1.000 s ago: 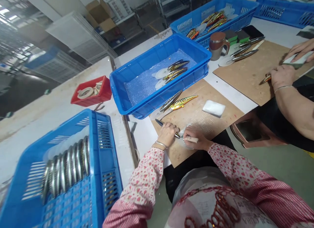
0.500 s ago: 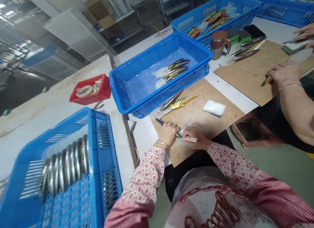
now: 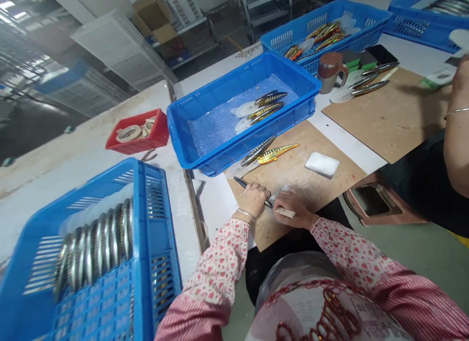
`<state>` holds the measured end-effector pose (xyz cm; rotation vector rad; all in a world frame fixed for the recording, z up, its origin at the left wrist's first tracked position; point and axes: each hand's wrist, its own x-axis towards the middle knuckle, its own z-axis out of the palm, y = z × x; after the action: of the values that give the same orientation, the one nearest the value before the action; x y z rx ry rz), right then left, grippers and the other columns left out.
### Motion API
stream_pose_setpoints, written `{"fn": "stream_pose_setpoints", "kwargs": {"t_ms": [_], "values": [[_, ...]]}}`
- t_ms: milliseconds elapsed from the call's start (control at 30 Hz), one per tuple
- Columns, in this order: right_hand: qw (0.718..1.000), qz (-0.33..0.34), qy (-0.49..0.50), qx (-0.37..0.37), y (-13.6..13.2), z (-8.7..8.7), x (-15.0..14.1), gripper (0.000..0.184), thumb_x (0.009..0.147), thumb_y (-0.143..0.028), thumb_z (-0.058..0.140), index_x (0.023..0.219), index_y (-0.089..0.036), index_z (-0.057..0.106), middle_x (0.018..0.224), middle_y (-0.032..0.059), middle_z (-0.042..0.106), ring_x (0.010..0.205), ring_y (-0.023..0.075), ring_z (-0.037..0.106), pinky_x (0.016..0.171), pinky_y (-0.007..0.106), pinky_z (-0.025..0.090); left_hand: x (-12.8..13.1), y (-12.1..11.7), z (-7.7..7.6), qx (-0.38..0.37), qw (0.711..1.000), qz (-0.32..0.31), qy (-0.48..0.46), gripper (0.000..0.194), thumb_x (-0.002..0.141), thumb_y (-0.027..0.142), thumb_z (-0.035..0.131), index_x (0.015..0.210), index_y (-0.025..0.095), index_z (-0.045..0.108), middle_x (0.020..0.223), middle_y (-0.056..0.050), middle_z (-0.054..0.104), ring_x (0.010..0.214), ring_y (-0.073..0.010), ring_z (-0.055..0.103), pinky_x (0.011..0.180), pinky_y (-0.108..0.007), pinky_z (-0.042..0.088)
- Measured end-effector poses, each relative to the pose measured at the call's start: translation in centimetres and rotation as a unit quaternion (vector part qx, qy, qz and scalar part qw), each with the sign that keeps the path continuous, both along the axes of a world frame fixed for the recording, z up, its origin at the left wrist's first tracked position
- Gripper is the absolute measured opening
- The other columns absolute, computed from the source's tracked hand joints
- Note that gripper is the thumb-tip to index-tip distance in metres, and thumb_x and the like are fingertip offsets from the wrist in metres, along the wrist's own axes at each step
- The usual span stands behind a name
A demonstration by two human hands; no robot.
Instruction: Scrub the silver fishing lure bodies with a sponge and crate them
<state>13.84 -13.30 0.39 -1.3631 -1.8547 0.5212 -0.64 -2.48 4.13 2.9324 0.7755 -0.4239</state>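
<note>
A dark lure (image 3: 240, 182) lies slantwise on the brown board (image 3: 266, 236), the person's left hand (image 3: 254, 200) closed round its middle — it looks light, stiff and slick, so mid-body seems the surest hold. The right hand (image 3: 293, 206) grips a pale-handled tool (image 3: 286, 213) beside the lure's near end, the tip hidden from where I stand. Beyond, the blue tray (image 3: 227, 156) and two more lures (image 3: 258, 151) crowd the board's far side; rightward sit a white pad (image 3: 322, 164) and a mug (image 3: 329, 71), then a co-worker's arm (image 3: 458, 136).
</note>
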Motion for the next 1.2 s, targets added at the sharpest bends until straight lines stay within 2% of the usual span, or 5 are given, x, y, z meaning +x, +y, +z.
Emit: {"fn": "stream_pose_setpoints", "kwargs": {"t_ms": [367, 633, 833, 967, 1200], "values": [[0.981, -0.045, 0.187, -0.011, 0.0, 0.1, 2.0, 0.01, 0.084, -0.025, 0.05, 0.075, -0.021, 0.05, 0.074, 0.0001, 0.054, 0.072, 0.0162, 0.05, 0.069, 0.03, 0.038, -0.6, -0.2, 0.5, -0.006, 0.999, 0.0, -0.034, 0.019, 0.085, 0.011, 0.047, 0.084, 0.018, 0.065, 0.084, -0.008, 0.065, 0.091, -0.0207, 0.053, 0.086, -0.037, 0.035], [0.982, -0.036, -0.185, 0.008, -0.5, 0.0, 10.3, 0.034, 0.086, -0.01, 0.045, 0.114, -0.025, 0.059, 0.101, 0.0062, 0.06, 0.097, 0.0225, 0.049, 0.082, 0.036, 0.037, -4.2, -2.2, 3.0, -0.019, 0.993, 0.058, -0.1, 0.023, 0.082, 0.019, 0.051, 0.103, 0.023, 0.061, 0.101, -0.006, 0.064, 0.098, -0.0204, 0.054, 0.081, -0.033, 0.04], [0.941, -0.225, -0.253, -0.021, 1.1, -0.2, 15.6, 0.051, 0.081, -0.046, 0.061, 0.126, -0.023, 0.052, 0.123, 0.0128, 0.05, 0.111, 0.0328, 0.042, 0.091, 0.047, 0.035, -2.8, -4.5, 1.1, -0.041, 0.988, 0.124, -0.076, 0.023, 0.077, 0.014, 0.052, 0.099, 0.017, 0.058, 0.099, -0.008, 0.062, 0.097, -0.0226, 0.056, 0.081, -0.034, 0.045], [0.958, -0.185, -0.211, -0.063, 1.6, 0.2, 15.9, 0.051, 0.085, -0.048, 0.056, 0.13, -0.026, 0.048, 0.125, 0.0117, 0.049, 0.113, 0.0317, 0.045, 0.093, 0.048, 0.037, -2.5, -4.9, 0.1, -0.057, 0.981, 0.156, -0.097, 0.025, 0.074, 0.01, 0.053, 0.097, 0.016, 0.056, 0.099, -0.009, 0.061, 0.097, -0.0225, 0.055, 0.084, -0.035, 0.045], [0.988, 0.026, -0.146, -0.044, 0.7, 2.9, 10.4, 0.043, 0.08, -0.04, 0.066, 0.12, -0.027, 0.058, 0.128, 0.0076, 0.048, 0.121, 0.027, 0.042, 0.101, 0.044, 0.036, -3.8, -4.8, -1.4, -0.059, 0.978, 0.169, -0.106, 0.022, 0.079, 0.019, 0.057, 0.101, 0.02, 0.057, 0.099, -0.006, 0.062, 0.093, -0.0207, 0.058, 0.075, -0.031, 0.046]]}}
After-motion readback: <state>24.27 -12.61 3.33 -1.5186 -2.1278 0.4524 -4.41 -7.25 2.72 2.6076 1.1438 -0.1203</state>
